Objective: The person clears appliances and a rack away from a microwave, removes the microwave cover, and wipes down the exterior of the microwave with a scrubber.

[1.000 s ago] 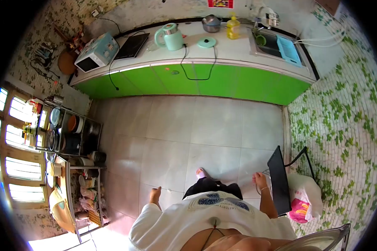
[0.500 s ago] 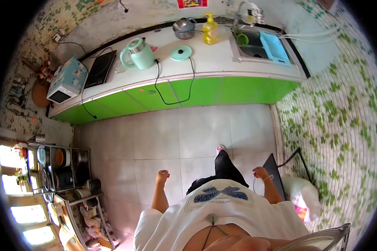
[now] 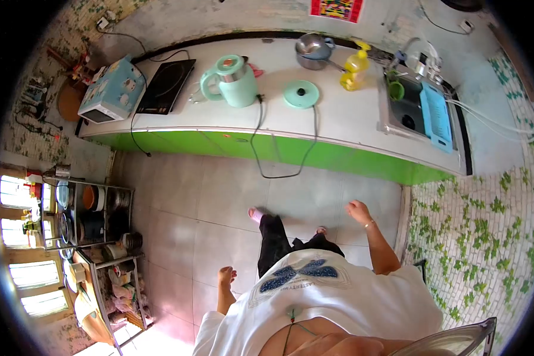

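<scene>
My left hand (image 3: 227, 276) hangs low beside my body over the floor tiles, fingers loosely bent, holding nothing. Farther forward, my right hand (image 3: 358, 212) is raised over the floor in front of the green cabinets, also empty with its fingers loosely bent. Neither hand touches anything. On the counter ahead stand a mint-green electric kettle (image 3: 238, 89), a kettle base (image 3: 301, 94) with a black centre and a cord hanging over the edge, and a yellow pump bottle (image 3: 355, 70).
A sink (image 3: 406, 107) with a blue drain basket (image 3: 436, 117) is at the right. Metal bowls (image 3: 313, 50), an induction cooker (image 3: 167, 86) and a blue patterned box-shaped appliance (image 3: 115, 92) stand along the counter. A storage rack (image 3: 104, 219) is at the left.
I have stepped closer to the counter and the view has turned left. My right hand has swung forward, my left hand back. The other foot now leads.
</scene>
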`<state>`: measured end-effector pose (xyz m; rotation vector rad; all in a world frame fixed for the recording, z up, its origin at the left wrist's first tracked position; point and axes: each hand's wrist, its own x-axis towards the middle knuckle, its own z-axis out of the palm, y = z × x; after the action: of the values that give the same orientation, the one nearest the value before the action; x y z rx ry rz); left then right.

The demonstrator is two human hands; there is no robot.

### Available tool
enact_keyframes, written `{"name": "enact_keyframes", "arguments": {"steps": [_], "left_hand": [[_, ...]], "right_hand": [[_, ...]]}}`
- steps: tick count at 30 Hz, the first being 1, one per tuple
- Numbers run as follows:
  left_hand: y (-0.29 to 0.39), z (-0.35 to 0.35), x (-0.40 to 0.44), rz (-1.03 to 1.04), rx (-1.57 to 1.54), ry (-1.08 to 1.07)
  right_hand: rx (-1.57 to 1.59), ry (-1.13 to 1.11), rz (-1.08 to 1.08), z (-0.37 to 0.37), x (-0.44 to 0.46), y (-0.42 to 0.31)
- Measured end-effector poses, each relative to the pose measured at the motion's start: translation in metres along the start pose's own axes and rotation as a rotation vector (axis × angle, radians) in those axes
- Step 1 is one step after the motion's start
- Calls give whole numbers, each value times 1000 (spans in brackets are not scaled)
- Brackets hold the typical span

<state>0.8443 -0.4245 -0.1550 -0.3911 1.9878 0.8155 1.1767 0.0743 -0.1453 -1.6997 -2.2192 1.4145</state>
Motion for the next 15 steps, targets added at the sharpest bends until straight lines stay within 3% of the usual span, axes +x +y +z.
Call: {"name": "enact_keyframes", "arguments": {"steps": [2, 7, 9, 12, 15], "left_hand": [[-10, -30, 8, -96, -158, -17], [-2, -96, 41, -175, -299, 40], [14, -120, 59, -117, -417, 102], [52, -162, 89, -62, -558, 149], [119, -198, 112, 81, -583, 166]], "right_hand": [[199, -212, -12, 31, 23, -64], [192, -446, -102, 130, 52, -200], [228, -621, -178, 165, 60, -250], [16, -728, -339, 190, 51, -328], [31, -752, -376, 215, 58, -380]]}}
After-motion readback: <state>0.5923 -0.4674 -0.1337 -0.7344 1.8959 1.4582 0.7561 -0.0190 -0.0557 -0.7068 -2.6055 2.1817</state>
